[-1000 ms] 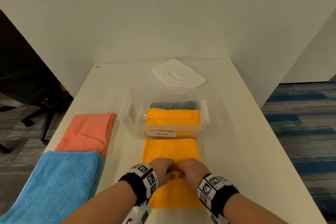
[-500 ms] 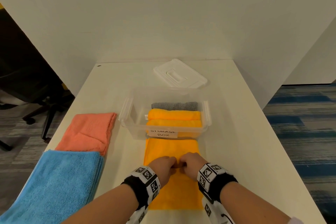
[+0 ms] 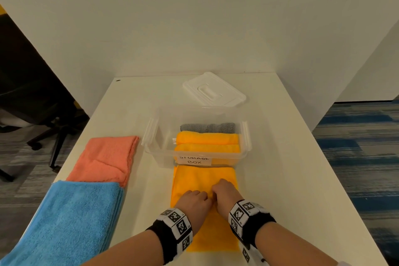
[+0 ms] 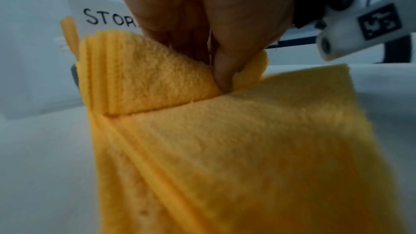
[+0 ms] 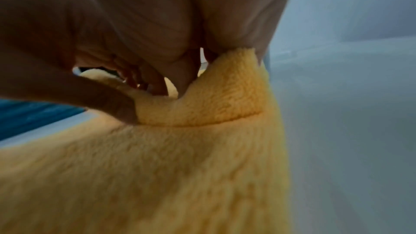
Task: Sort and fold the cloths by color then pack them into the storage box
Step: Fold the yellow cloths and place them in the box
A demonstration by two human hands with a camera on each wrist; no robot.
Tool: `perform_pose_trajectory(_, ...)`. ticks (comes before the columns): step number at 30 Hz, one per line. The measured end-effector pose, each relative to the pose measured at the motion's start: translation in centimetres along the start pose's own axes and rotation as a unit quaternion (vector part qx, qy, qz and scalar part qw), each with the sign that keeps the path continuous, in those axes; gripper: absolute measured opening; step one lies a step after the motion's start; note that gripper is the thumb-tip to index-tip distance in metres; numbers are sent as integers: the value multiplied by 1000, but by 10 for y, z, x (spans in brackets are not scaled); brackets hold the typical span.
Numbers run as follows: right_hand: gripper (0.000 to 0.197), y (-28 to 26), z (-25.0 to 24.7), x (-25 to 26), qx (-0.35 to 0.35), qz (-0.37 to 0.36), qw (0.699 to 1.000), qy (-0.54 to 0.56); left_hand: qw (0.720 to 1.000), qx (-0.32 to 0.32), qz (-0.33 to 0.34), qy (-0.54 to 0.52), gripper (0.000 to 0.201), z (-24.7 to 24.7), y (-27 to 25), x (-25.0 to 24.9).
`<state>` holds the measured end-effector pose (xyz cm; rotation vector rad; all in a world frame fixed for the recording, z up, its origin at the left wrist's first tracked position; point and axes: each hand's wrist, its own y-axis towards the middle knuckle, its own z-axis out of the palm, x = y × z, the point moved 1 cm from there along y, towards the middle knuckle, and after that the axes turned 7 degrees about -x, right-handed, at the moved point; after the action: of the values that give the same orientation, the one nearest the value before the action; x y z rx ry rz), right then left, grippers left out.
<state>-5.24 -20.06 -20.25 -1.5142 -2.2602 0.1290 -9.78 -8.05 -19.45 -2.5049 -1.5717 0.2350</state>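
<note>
Both hands have crept forward along the yellow cloth [image 3: 204, 179] toward the storage box [image 3: 151, 149], carrying a raised ridge of fabric with them; left hand [image 3: 192, 201] and right hand [image 3: 225, 193] sit side by side at mid-cloth, each grip closed in a pinch on that ridge — seemingly so the strip doubles over evenly across its width. It lies flat on the bench [image 3: 280, 179] just before the box, handy for the short lift in; two folded yellow cloths [image 3: 207, 143] and a grey cloth [image 3: 208, 127] already stand inside. Orange cloths [image 3: 105, 157] and blue cloths [image 3: 71, 218] wait in separate colour piles at the left; the lid [image 3: 213, 93] rests behind the box, keeping it open.
</note>
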Motion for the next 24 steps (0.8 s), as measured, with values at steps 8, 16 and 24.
perform_pose_trajectory(8,26,-29,14,-6,-112,-114,987,6,993,-8,-77,-93,19,6,11,15)
perform_pose_trajectory(16,10,-31,13,-14,-159,-124,978,-49,972,37,-82,-219,29,5,26,33)
perform_pose_trajectory(24,18,-7,2,-15,-56,-44,997,10,998,-59,1,13,37,-6,3,13)
